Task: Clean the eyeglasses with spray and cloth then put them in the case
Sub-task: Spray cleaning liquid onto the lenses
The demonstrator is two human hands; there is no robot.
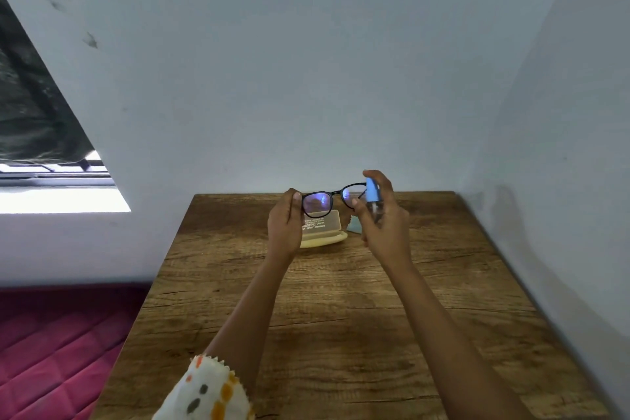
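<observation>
Two hands: both are raised above the far end of a wooden table [341, 317], each holding one item.
Left hand: the left hand [284, 225] pinches the eyeglasses [332, 202] at their left end, thumb tip against the rim, fingers curled behind the frame.
Right hand: the right hand [385, 218] is wrapped around the spray bottle [373, 198], with the index finger arched over the top of the blue cap and the thumb resting near the right lens.
Eyeglasses: black-framed, held up in the air with the lenses facing the camera; both lenses show a bluish-purple reflection. Only the left hand grips them.
Spray bottle: small, with a blue upper part and a clear lower part, held roughly upright just beside the right lens and overlapping its outer edge in the view. Whether the cap is being pressed down cannot be told.
Case: a pale yellow eyeglass case [324, 232] lies open on the table, below and behind the glasses, its translucent lid standing up with printed text on it.
Cloth: a small light blue cloth [354, 224] lies on the table just to the right of the case, partly hidden behind the right hand.
Surroundings: a pale wall [306, 78] backs the table; a red quilted surface [51, 351] lies at lower left; a white sleeve [208, 389] with orange and grey spots covers the left upper arm.
</observation>
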